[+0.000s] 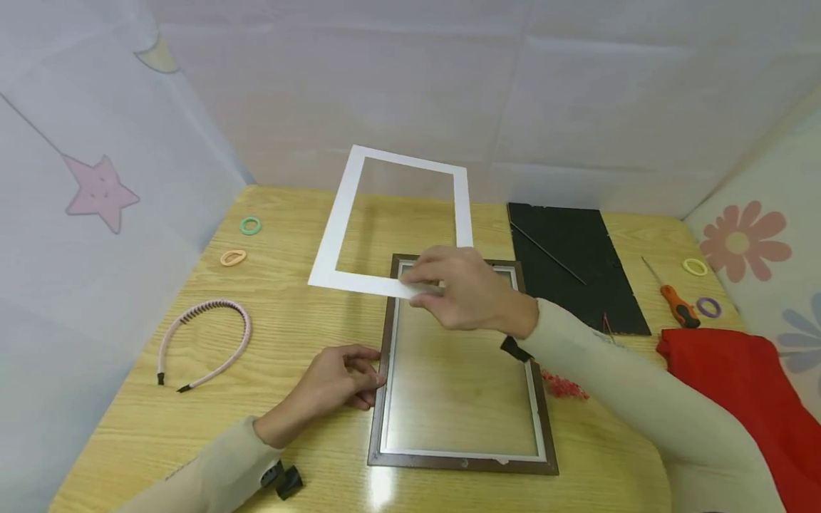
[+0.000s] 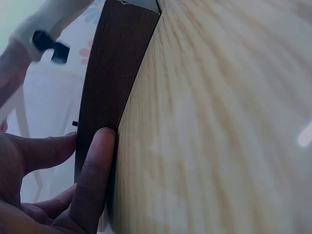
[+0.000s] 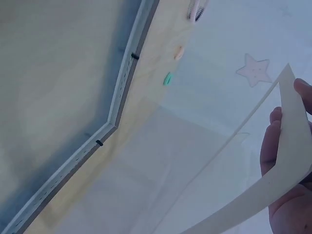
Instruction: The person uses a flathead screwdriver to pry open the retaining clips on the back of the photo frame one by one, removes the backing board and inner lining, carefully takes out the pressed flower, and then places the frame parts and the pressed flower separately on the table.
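A white picture mat (image 1: 340, 221) with a rectangular opening is held up by my right hand (image 1: 458, 288), which pinches its near edge between thumb and fingers. Below it a brown picture frame (image 1: 380, 427) with a glass pane lies flat on the table. In the right wrist view the mat (image 3: 292, 136) is tilted, away from the frame (image 3: 113, 119) and its small black tabs. My left hand (image 1: 343, 377) rests at the frame's left side. In the left wrist view the left fingers (image 2: 95, 165) touch the frame's outer side (image 2: 109, 63).
At the back right, a black backing board (image 1: 571, 249) bears a thin rod (image 1: 548, 253). An orange screwdriver (image 1: 676, 303), red cloth (image 1: 737, 377) and pink flowers (image 1: 563, 385) lie right. A headband (image 1: 240, 342) and small green (image 1: 250, 226) and orange rings (image 1: 233, 258) lie left.
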The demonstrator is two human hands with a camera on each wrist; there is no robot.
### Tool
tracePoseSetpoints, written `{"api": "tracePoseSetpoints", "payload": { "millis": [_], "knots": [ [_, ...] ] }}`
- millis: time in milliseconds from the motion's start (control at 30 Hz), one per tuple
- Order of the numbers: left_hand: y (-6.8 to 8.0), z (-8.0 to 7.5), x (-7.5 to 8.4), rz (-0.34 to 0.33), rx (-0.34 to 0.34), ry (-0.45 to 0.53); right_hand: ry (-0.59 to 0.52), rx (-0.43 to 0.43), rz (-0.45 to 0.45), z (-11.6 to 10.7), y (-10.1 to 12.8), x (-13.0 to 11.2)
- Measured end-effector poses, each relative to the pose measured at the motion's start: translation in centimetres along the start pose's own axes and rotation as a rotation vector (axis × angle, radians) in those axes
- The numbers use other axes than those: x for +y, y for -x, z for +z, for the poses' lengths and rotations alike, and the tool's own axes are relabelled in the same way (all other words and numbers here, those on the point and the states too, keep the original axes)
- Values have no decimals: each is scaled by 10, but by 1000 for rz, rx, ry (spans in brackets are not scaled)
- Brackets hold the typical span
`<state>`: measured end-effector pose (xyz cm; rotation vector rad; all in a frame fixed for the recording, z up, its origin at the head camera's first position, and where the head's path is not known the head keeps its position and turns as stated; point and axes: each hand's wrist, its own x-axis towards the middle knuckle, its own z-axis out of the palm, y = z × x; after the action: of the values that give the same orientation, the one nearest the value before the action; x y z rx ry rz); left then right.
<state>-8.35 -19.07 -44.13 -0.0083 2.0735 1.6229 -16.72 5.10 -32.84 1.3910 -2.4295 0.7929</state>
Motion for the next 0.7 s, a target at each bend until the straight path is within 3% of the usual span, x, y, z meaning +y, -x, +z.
{"api": "tracePoseSetpoints", "payload": {
  "millis": [200, 400, 700],
  "knots": [
    [0, 0, 1, 3, -8, 12, -3, -154, 81, 25, -53, 10],
    [0, 0, -1, 6, -23, 19, -13, -294, 114, 59, -89, 8],
    [0, -1, 1, 6, -18, 27, -29, -328, 139, 94, -112, 12]
  ]
}}
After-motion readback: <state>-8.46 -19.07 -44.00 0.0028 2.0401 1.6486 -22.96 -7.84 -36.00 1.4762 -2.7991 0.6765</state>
